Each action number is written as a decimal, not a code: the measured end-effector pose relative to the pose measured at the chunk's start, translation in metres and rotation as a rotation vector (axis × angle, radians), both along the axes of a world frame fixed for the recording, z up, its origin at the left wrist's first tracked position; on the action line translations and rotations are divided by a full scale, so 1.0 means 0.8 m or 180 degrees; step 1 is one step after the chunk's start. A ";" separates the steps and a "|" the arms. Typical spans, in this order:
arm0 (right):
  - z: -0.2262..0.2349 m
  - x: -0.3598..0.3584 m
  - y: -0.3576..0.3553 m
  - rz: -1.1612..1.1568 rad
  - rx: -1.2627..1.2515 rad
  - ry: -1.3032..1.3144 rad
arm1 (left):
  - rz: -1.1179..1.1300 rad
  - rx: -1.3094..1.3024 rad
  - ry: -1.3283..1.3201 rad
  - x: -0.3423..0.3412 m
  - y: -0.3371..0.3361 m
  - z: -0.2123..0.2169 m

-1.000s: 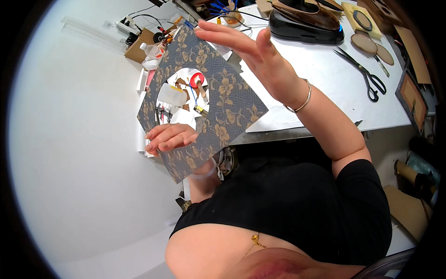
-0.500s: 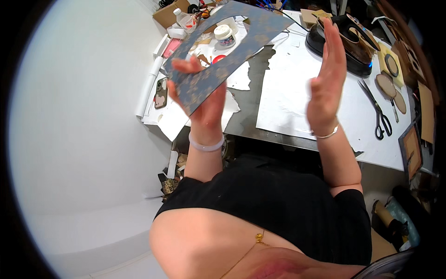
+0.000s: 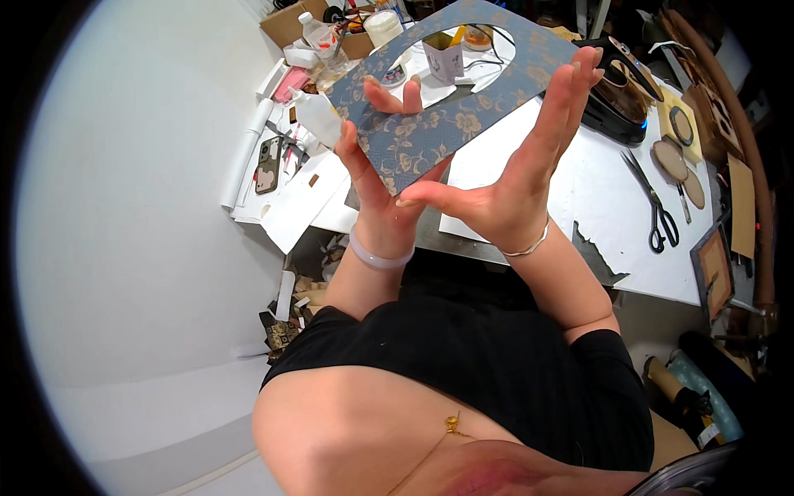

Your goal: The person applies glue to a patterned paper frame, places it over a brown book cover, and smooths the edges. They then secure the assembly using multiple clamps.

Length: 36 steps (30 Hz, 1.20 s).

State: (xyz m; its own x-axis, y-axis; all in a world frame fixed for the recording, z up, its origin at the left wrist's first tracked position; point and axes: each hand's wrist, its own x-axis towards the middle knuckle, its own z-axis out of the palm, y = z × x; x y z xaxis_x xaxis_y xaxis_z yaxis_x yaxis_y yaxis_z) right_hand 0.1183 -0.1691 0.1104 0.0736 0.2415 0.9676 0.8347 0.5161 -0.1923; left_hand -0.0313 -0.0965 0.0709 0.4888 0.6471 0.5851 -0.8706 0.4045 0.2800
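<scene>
My left hand (image 3: 384, 213) grips a blue-grey board with a tan floral pattern (image 3: 451, 132), held up tilted above the table. The board has a large rounded cut-out, and two of my left fingertips come through it over the front face. My left thumb stands up beside its left edge. My right hand (image 3: 523, 190) is open, fingers stretched upward along the board's right side. Its thumb points left to the board's lower corner; whether it touches the board is hard to tell.
Black scissors (image 3: 655, 202) lie on the white-covered table (image 3: 579, 194) at right, near brown oval pieces (image 3: 669, 160). Behind them stands a dark iron-like device (image 3: 616, 120). A phone (image 3: 267, 164), paper scraps and a clear bottle (image 3: 321, 37) are at left. A framed piece (image 3: 713, 271) leans at the right edge.
My right hand has moved left to the board, its thumb now spread out toward the lower corner. The board has shifted right and turned, its patterned face showing more fully.
</scene>
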 end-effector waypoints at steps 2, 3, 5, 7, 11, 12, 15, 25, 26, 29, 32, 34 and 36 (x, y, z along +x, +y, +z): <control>0.001 0.002 -0.001 -0.0014 -0.0028 -0.0029 | -0.0072 -0.0082 -0.0010 0.001 0.000 0.001; 0.001 0.003 -0.001 -0.0020 -0.0033 -0.0038 | -0.0025 -0.0134 0.0050 -0.001 -0.001 0.002; -0.001 0.013 0.001 -0.0066 -0.0017 -0.0078 | 0.0029 -0.0231 0.0142 -0.007 -0.003 0.001; -0.002 0.021 0.002 -0.0107 -0.0012 -0.0091 | 0.0033 -0.0324 0.0202 -0.011 -0.003 -0.001; -0.005 0.037 -0.003 -0.0146 -0.0142 -0.0025 | -0.0239 -0.0592 -0.0126 -0.012 -0.006 0.000; -0.006 0.044 -0.004 -0.0145 -0.0149 -0.0028 | -0.0345 -0.0683 -0.0239 -0.014 -0.008 0.001; -0.011 0.068 -0.003 -0.0076 -0.0131 -0.0032 | -0.0717 -0.0649 -0.0548 -0.020 -0.003 -0.007; 0.007 0.143 -0.022 0.0049 0.0248 0.2696 | -0.1240 -0.0645 -0.0860 -0.042 -0.013 -0.015; 0.012 0.148 -0.024 -0.0063 0.0493 0.2414 | -0.1126 -0.0542 -0.0718 -0.045 -0.013 -0.017; 0.011 0.144 -0.040 0.0096 0.0649 0.2504 | -0.0461 -0.0165 -0.0097 -0.061 -0.006 -0.035; -0.003 0.151 -0.052 0.0161 0.0465 0.2350 | 0.0039 0.0106 0.0313 -0.074 -0.003 -0.049; -0.022 0.163 -0.060 0.0249 0.0315 0.2191 | 0.0384 0.0593 0.0663 -0.080 -0.003 -0.052; -0.042 0.164 -0.065 0.0731 0.0011 0.1861 | 0.0797 0.1296 0.1197 -0.089 -0.006 -0.042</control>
State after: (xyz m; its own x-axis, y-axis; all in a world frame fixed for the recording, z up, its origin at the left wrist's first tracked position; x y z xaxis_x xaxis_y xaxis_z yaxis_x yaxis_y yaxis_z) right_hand 0.2492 -0.2215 0.0767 0.5376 0.3109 0.7838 0.4597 0.6712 -0.5815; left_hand -0.1023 -0.1014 0.0371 0.5720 0.5294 0.6265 -0.7368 -0.0040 0.6761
